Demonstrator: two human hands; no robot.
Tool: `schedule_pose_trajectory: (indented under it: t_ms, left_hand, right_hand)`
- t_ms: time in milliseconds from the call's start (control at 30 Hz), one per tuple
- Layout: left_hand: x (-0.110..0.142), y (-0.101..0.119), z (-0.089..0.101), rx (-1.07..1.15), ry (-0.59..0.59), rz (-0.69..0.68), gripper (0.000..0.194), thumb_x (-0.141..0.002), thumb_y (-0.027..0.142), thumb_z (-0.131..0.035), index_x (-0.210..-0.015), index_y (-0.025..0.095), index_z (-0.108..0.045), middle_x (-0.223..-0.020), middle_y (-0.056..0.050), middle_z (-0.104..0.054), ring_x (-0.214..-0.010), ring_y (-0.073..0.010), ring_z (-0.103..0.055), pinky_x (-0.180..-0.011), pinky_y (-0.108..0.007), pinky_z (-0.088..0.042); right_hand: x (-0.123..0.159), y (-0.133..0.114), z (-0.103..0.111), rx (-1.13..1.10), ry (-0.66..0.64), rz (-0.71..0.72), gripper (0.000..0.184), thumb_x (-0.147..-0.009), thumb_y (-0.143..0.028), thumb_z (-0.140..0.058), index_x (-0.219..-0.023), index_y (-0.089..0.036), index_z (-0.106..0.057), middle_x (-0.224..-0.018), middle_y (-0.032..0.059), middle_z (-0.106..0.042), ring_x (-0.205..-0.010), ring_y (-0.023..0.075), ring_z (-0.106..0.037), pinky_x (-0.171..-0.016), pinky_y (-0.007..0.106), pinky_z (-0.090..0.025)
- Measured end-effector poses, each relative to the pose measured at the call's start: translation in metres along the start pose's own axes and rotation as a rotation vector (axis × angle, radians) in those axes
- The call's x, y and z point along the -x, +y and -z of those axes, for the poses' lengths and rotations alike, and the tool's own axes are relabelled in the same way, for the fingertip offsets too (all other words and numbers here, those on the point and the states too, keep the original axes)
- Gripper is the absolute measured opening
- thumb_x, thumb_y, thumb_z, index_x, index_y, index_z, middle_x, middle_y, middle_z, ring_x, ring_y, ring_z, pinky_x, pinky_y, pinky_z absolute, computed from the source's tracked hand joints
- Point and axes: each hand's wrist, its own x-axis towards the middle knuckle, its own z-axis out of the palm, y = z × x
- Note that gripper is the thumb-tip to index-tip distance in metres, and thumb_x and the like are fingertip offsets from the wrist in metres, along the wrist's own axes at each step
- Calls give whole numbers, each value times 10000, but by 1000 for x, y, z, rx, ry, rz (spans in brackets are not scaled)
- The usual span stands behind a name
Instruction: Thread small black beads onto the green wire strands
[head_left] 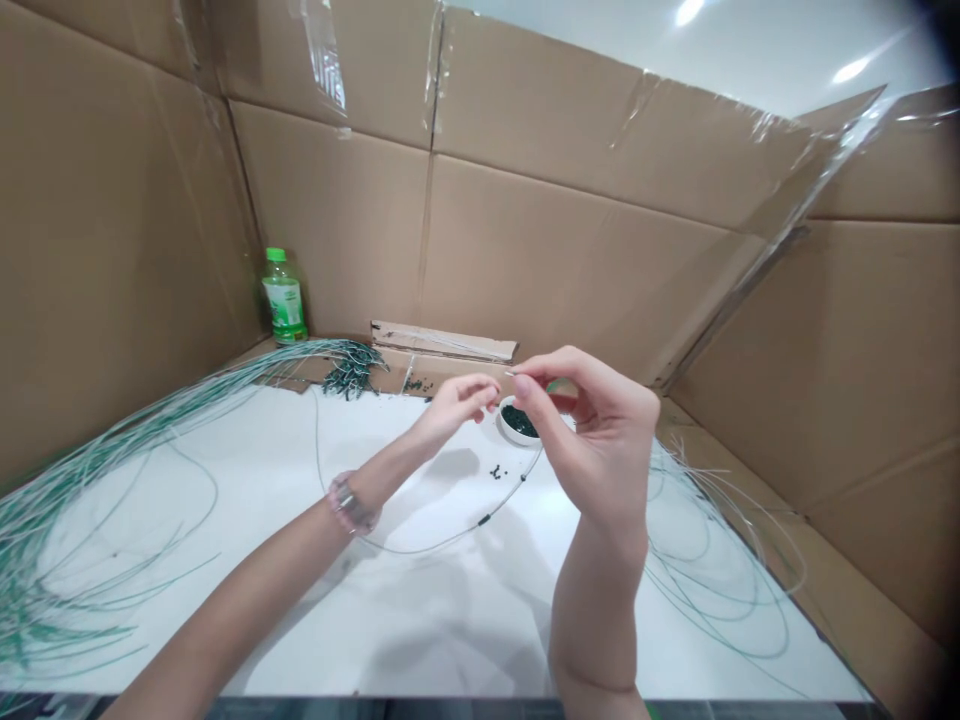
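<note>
My right hand (596,440) is raised at centre right, thumb and forefinger pinching the light tip of a thin cable. That grey-white cable (427,550) hangs below the hand and curves left past my left wrist, with black sleeve-like pieces (484,520) on it. Close by, fingertips facing the cable tip, my left hand (463,405) is closed in a pinch; whatever is between its fingers is too small to make out. Behind the hands stands a round white bowl (517,436) of small dark pieces, partly hidden by my right hand. Several loose black pieces (496,472) lie before it.
A large bundle of green and white cables (82,500) runs along the left, its dark ends (352,368) gathered at the back. More cables (720,570) loop at the right. A green bottle (283,300) stands in the back left corner. Cardboard walls (562,240) surround the white tabletop (315,620).
</note>
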Motion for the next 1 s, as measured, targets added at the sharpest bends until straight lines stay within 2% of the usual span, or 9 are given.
schedule_pose_trajectory:
  t_ms: [33,100,200,267,433,600,767,1000]
  left_hand:
    - [-1,14,4,55,-28,36,291,-844,407,-535,-817,122,-590,-684,-44,-582,-630,-118,-546,-558,-240,-451]
    - [2,42,11,299,-51,133,240,-823,383,-570,-825,143,-570,-687,-20,-533,-623,-100,-510,-562,-223,-426]
    - [14,74,15,461,-56,137,204,-781,356,-633,-773,164,-564,-678,9,-483,-567,-68,-428,-522,-198,-377]
    - [21,86,14,490,-60,106,195,-773,347,-648,-748,170,-571,-686,12,-480,-559,-63,-408,-516,-195,-369]
    - [27,94,11,548,-90,63,122,-790,290,-643,-748,181,-608,-656,20,-487,-547,-58,-403,-524,-186,-381]
    - [29,98,12,540,-68,66,113,-773,273,-665,-738,175,-623,-669,17,-532,-553,-52,-432,-520,-169,-386]
    - [33,101,8,604,-50,93,105,-772,268,-667,-735,178,-628,-611,33,-516,-524,-41,-420,-515,-154,-378]
    - [34,100,5,632,-25,97,105,-778,265,-657,-746,173,-615,-705,24,-550,-517,-31,-408,-500,-150,-375]
  right_hand:
    - [0,-1,0,3,6,2,110,-790,-107,-593,-749,-203,-631,-701,-23,-603,-644,90,-549,-543,202,-499]
    - [1,-3,-1,10,21,10,107,-791,-109,-593,-746,-202,-620,-688,-23,-587,-630,92,-536,-527,208,-485]
    - [3,-6,-6,30,52,34,116,-790,-101,-590,-745,-205,-614,-695,-19,-586,-632,95,-543,-520,209,-484]
    - [5,-9,-10,35,78,57,126,-782,-86,-591,-761,-207,-620,-747,-3,-608,-682,108,-578,-525,208,-503]
    - [11,-13,-18,-7,73,83,138,-764,-65,-601,-784,-200,-620,-797,28,-625,-873,170,-641,-524,204,-557]
    - [13,-14,-18,43,49,128,178,-727,-23,-616,-771,-195,-618,-785,22,-621,-874,166,-654,-482,171,-559]
    - [15,-12,-20,37,74,155,201,-708,-12,-624,-766,-204,-620,-787,21,-621,-867,181,-664,-488,195,-577]
    - [15,-11,-21,18,77,176,216,-696,12,-627,-762,-194,-618,-790,25,-622,-867,182,-666,-525,206,-592]
